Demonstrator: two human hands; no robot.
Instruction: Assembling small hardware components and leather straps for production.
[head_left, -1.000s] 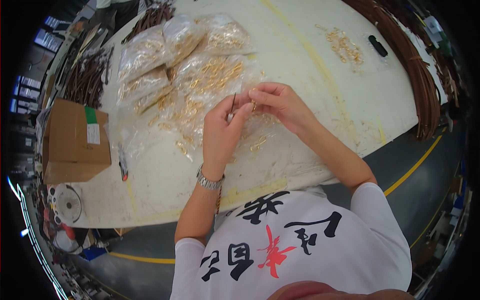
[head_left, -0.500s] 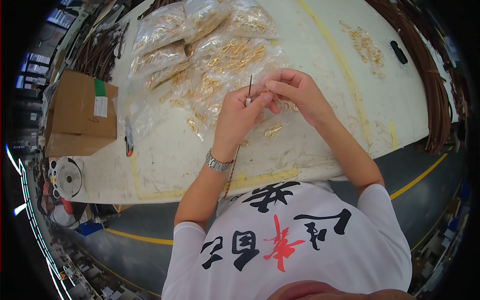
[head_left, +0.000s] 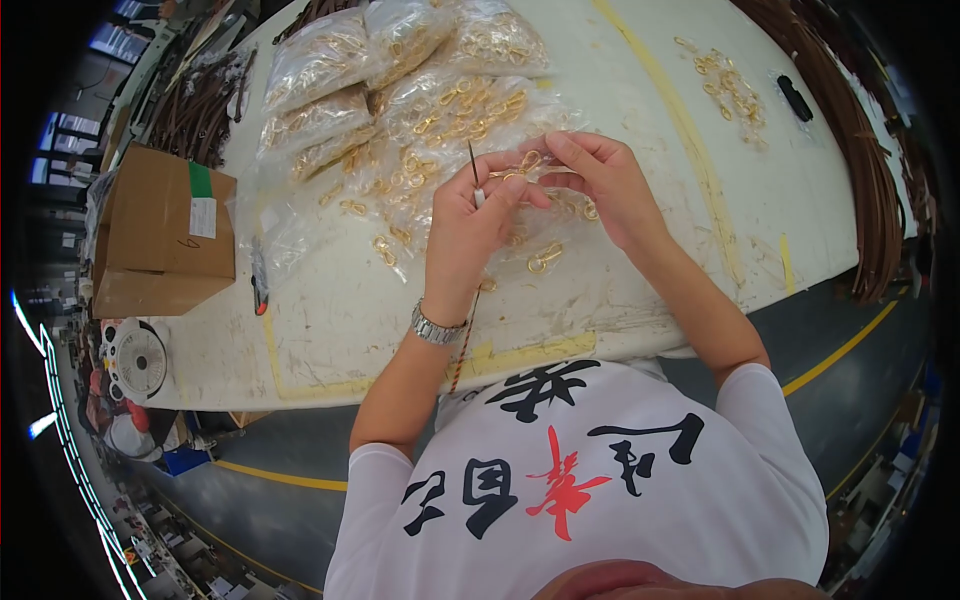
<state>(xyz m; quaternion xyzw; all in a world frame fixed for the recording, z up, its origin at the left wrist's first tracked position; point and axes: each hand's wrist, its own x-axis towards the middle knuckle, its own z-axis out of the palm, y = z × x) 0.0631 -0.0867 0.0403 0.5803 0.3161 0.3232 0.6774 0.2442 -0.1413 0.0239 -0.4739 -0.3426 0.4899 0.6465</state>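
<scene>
My left hand [head_left: 472, 222], with a metal watch at its wrist, is closed. It grips a thin, pointed dark tool [head_left: 473, 160] with a whitish handle; the point sticks up past the knuckles. A gold snap hook [head_left: 530, 162] sits between both hands, pinched at its near end by the left thumb and finger. At its far end are the thumb and forefinger of my right hand [head_left: 610, 188], closed on the hook and perhaps on clear film. Under and beyond the hands spreads a heap of gold snap hooks [head_left: 412, 170] on clear plastic. One loose hook [head_left: 545, 258] lies just below them.
Bulging clear bags [head_left: 325, 60] of hooks are stacked at the back. A cardboard box [head_left: 150, 235] and a box cutter [head_left: 259, 280] are on the left. More gold pieces [head_left: 732, 90], a black object [head_left: 795, 98] and brown straps [head_left: 850, 150] lie to the right.
My hands have drawn slightly apart, the left one shifting a little left with the tool. The gold snap hook between them shows more clearly now.
</scene>
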